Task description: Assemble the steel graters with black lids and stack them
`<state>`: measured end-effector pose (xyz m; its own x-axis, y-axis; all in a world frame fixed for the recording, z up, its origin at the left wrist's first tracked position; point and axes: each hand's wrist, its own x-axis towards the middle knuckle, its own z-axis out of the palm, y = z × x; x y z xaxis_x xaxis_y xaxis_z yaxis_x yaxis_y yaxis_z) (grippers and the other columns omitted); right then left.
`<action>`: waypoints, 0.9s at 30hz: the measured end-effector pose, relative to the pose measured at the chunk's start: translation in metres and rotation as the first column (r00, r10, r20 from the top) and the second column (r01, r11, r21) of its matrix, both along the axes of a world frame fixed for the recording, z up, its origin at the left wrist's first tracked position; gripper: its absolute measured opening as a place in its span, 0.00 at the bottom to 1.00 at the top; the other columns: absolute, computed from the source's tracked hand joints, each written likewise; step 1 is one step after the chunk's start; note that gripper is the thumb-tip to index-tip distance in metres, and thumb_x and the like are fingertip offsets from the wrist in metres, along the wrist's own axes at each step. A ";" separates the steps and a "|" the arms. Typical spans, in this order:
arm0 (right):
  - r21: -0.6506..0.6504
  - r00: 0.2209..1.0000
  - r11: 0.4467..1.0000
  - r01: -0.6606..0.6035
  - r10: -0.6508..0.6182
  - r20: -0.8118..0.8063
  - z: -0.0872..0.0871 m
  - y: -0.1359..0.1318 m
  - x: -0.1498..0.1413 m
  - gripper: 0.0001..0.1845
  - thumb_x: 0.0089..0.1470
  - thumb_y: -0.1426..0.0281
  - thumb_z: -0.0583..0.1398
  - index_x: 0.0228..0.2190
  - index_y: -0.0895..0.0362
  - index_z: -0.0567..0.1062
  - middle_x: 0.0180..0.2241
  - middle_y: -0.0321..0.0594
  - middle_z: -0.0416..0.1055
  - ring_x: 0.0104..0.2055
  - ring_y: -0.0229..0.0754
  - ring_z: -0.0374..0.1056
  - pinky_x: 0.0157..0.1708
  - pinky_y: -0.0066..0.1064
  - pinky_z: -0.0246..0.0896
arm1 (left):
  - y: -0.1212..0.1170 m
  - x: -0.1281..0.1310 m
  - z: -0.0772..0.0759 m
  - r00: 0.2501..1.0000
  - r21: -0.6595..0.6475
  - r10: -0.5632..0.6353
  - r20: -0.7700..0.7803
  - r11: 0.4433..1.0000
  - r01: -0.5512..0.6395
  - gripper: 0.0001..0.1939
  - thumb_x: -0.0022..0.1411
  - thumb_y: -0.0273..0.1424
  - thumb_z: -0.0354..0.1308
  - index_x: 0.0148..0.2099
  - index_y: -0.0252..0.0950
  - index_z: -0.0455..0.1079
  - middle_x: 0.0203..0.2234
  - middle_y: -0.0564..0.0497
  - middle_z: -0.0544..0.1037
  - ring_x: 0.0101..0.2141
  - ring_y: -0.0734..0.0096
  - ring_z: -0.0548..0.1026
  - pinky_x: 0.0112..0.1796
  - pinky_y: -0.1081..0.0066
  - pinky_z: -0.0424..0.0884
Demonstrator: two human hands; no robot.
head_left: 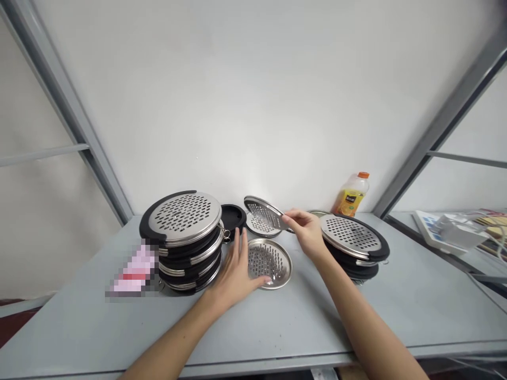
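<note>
My right hand pinches the edge of a round metal grater disc and holds it tilted above the others. Below it, a second disc lies near the wall. Closer to me, a third grater disc rests flat on the table. Over the left side of this one, my left hand is open, fingers stretched forward, the thumb at its near rim. Whether that hand bears on the disc I cannot tell. Just past its fingertips sits a black round piece.
A tall stack of black-rimmed graters stands left, a lower stack right. Behind the right stack is an orange-capped juice bottle. A pixelated pink item lies left. Grey frame posts flank the table; a white tray is far right.
</note>
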<state>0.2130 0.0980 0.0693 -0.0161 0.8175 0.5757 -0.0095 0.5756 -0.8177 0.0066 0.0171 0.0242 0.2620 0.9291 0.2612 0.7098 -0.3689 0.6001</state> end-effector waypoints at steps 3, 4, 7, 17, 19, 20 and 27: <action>-0.207 0.938 0.938 -0.279 0.220 -0.269 0.000 -0.012 0.008 0.11 0.44 0.62 0.68 0.23 0.54 0.74 0.25 0.33 0.71 0.28 0.37 0.66 0.33 0.30 0.62 | 0.000 0.004 0.005 0.993 0.120 0.051 0.111 0.991 -0.064 0.68 0.50 0.37 0.69 0.65 0.43 0.11 0.68 0.42 0.32 0.66 0.53 0.38 0.62 0.54 0.48; -0.252 0.905 0.901 -0.352 0.260 -0.337 -0.002 -0.015 0.010 0.12 0.43 0.61 0.68 0.22 0.54 0.73 0.25 0.32 0.71 0.28 0.37 0.66 0.33 0.30 0.62 | 0.000 0.005 0.007 0.991 0.154 0.053 0.125 0.985 -0.072 0.69 0.49 0.35 0.70 0.65 0.44 0.11 0.68 0.42 0.34 0.66 0.54 0.39 0.62 0.55 0.48; -0.344 0.849 0.816 -0.464 0.299 -0.436 -0.007 -0.020 0.014 0.12 0.44 0.59 0.67 0.25 0.53 0.73 0.26 0.34 0.73 0.30 0.40 0.68 0.35 0.33 0.63 | -0.001 0.006 0.008 0.994 0.229 0.036 0.102 0.972 -0.059 0.67 0.49 0.30 0.71 0.66 0.48 0.14 0.68 0.45 0.31 0.66 0.54 0.40 0.62 0.56 0.47; -0.455 0.877 0.786 -0.420 0.220 -0.428 -0.016 -0.020 0.010 0.19 0.46 0.67 0.62 0.44 0.53 0.75 0.43 0.39 0.76 0.41 0.45 0.71 0.40 0.35 0.64 | -0.001 0.002 0.007 0.980 0.284 0.070 0.187 0.951 -0.122 0.61 0.51 0.21 0.66 0.68 0.49 0.23 0.67 0.45 0.42 0.65 0.56 0.45 0.61 0.57 0.51; -0.467 0.904 0.806 -0.363 0.182 -0.388 -0.022 -0.018 0.006 0.21 0.46 0.68 0.61 0.45 0.53 0.75 0.44 0.40 0.76 0.43 0.46 0.71 0.41 0.35 0.64 | -0.001 0.002 0.009 0.978 0.276 0.057 0.203 0.955 -0.113 0.61 0.50 0.24 0.68 0.69 0.48 0.24 0.67 0.44 0.42 0.65 0.54 0.46 0.61 0.56 0.51; -0.476 0.918 0.816 -0.327 0.156 -0.363 -0.025 -0.016 0.004 0.21 0.46 0.68 0.61 0.45 0.53 0.75 0.44 0.40 0.76 0.43 0.47 0.71 0.42 0.36 0.64 | -0.001 0.002 0.010 0.978 0.266 0.050 0.204 0.958 -0.105 0.62 0.49 0.26 0.69 0.69 0.48 0.25 0.68 0.44 0.41 0.65 0.53 0.45 0.61 0.56 0.51; -0.301 0.987 0.949 0.097 -0.052 0.155 -0.040 -0.008 0.006 0.19 0.52 0.61 0.58 0.39 0.59 0.80 0.37 0.44 0.78 0.43 0.51 0.70 0.45 0.40 0.62 | -0.002 0.003 0.008 0.977 0.193 0.040 0.210 0.978 -0.082 0.57 0.50 0.37 0.69 0.69 0.47 0.31 0.68 0.44 0.39 0.65 0.49 0.44 0.60 0.51 0.51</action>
<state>0.2189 0.0898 0.0295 -0.0119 0.9561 0.2928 0.1539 0.2910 -0.9442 0.0098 0.0150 0.0322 0.1285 0.8653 0.4845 0.6053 -0.4555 0.6528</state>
